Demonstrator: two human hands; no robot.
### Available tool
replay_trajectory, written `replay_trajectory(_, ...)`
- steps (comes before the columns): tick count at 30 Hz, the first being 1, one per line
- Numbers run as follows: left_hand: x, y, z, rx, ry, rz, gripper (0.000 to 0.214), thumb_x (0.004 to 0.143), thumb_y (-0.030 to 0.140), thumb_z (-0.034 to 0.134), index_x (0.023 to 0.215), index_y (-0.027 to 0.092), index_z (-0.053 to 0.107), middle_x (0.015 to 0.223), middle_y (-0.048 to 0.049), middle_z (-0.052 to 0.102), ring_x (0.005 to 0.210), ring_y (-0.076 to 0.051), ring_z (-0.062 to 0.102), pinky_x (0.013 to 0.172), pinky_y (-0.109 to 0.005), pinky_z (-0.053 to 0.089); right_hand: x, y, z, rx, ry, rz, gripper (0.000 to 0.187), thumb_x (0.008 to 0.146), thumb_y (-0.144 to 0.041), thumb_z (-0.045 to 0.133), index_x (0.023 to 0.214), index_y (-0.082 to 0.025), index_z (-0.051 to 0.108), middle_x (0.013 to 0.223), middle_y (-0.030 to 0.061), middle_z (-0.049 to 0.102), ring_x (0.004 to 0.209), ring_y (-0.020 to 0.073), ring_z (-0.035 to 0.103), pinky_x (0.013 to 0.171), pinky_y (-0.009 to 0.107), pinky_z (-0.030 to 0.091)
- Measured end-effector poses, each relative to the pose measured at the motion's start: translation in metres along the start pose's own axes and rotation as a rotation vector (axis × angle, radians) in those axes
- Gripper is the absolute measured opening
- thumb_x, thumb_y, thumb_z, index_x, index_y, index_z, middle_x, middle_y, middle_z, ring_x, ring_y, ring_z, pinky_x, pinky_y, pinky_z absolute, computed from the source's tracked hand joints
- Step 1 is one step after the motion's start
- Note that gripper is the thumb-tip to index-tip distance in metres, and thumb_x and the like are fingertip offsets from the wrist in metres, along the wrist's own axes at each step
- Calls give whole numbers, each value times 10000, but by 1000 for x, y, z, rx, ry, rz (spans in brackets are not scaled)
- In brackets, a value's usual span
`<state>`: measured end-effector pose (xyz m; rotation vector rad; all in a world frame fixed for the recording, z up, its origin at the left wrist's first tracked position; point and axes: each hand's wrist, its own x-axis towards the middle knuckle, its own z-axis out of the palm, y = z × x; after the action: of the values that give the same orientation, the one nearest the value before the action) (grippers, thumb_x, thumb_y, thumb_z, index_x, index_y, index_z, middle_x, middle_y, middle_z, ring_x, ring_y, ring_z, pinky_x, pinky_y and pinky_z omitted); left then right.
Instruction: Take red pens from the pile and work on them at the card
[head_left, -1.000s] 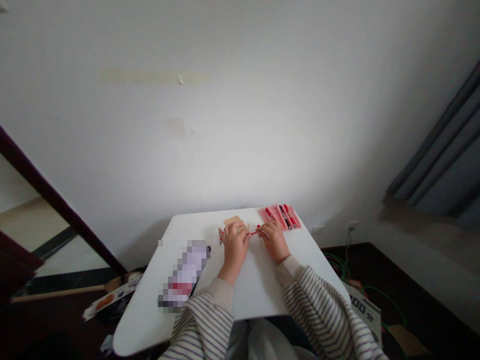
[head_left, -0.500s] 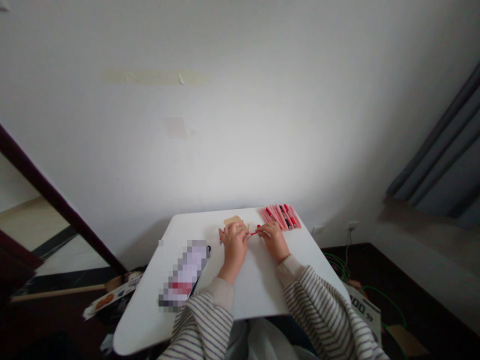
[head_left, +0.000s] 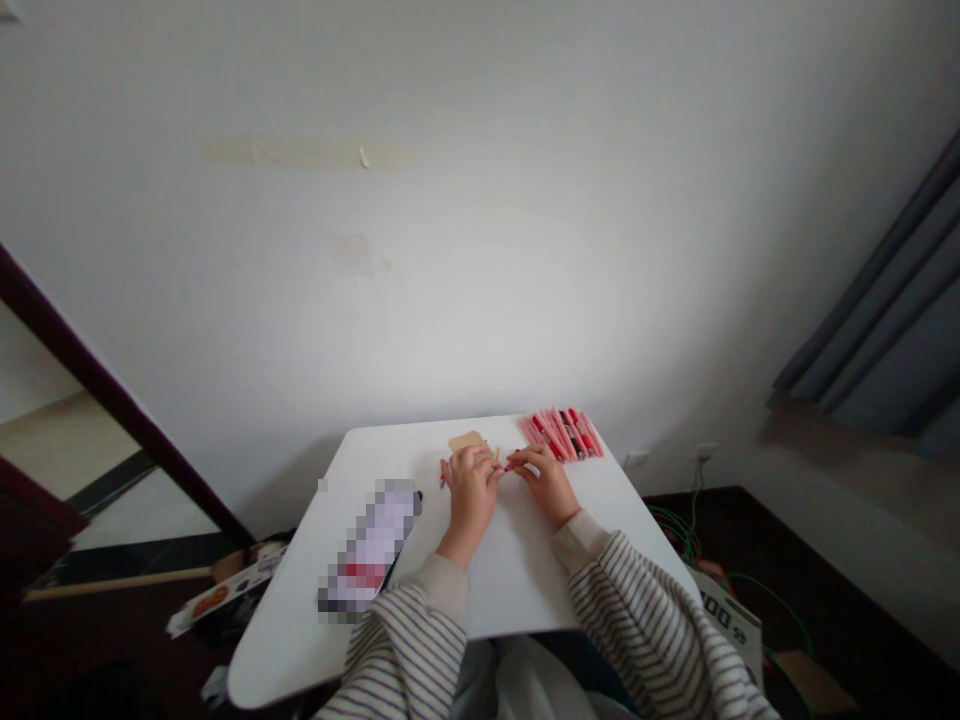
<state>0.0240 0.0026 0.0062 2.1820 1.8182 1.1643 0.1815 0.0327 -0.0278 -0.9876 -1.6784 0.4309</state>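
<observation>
My left hand point(head_left: 472, 490) is closed over a slim red pen point(head_left: 505, 468), whose visible end points toward my right hand. Thumb and fingers of my right hand point(head_left: 549, 483) pinch a small red pen part point(head_left: 514, 456), possibly a cap, at that same end. The fingertips of both hands nearly meet above the white table point(head_left: 517, 570). Beyond the left fingers, another red piece with a dark tip point(head_left: 442, 472) sticks out; whether it is held or lies on the table I cannot tell. Behind the left hand is a tan piece point(head_left: 466, 440), partly covered.
Several pink, red and black pens point(head_left: 561, 433) lie in a row at the table's far right corner. A pixelated phone-like object point(head_left: 371, 550) rests on the left side. The wall point(head_left: 480, 250) stands directly behind the table. Green cables point(head_left: 679, 530) run along the floor at right.
My hands have drawn slightly closer, with the right fingertips shifting left. The thin red length that showed between them is now shorter.
</observation>
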Motion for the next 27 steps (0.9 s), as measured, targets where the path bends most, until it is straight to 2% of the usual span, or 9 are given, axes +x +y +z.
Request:
replay_trajectory(9, -1, -3, 3, -3, 12, -6, 87, 806, 267, 646, 850, 271, 721, 1173, -39, 602, 1165, -242, 453, 1094, -546, 230, 0, 8, 2, -106, -4, -6, 247, 921, -308, 536, 1016, -211, 743, 977, 108, 617, 964, 223, 603, 909, 417, 496)
replay_trajectory(15, 0, -3, 2, -1, 27, -57, 106, 808, 260, 632, 872, 258, 717, 1156, -49, 610, 1159, -240, 457, 1083, -525, 241, 0, 10, -6, -291, 11, -86, 389, 915, -113, 448, 1228, -218, 654, 1079, 124, 647, 1090, 243, 540, 954, 433, 479)
replay_trajectory(17, 1, -4, 1, 8, 28, -87, 105, 803, 260, 637, 872, 248, 716, 1157, -54, 611, 1161, -245, 461, 1079, -523, 247, -1, 8, -10, -403, -11, -133, 462, 862, -21, 452, 1197, -249, 674, 1090, 100, 670, 1145, 264, 490, 994, 472, 442)
replay_trajectory(19, 1, -5, 1, 20, 37, -107, 106, 801, 263, 637, 869, 242, 715, 1153, -58, 611, 1162, -250, 463, 1072, -521, 256, -2, 5, -14, -502, -60, -168, 480, 811, 26, 493, 1072, -298, 731, 1128, 63, 673, 1179, 284, 448, 1015, 518, 405)
replay_trajectory(22, 1, -7, 1, 38, 55, -111, 116, 811, 271, 621, 872, 243, 715, 1152, -59, 611, 1145, -250, 471, 1058, -516, 272, -3, -1, -17, -580, -124, -205, 387, 796, -12, 585, 921, -331, 765, 1180, 39, 652, 1201, 296, 419, 1008, 544, 388)
replay_trajectory(27, 0, -8, 1, 75, 48, -122, 121, 806, 266, 627, 879, 234, 718, 1164, -60, 611, 1146, -255, 469, 1046, -510, 286, -1, -4, -16, -612, -149, -224, 252, 826, -110, 640, 879, -321, 765, 1178, 46, 645, 1206, 292, 413, 999, 529, 393)
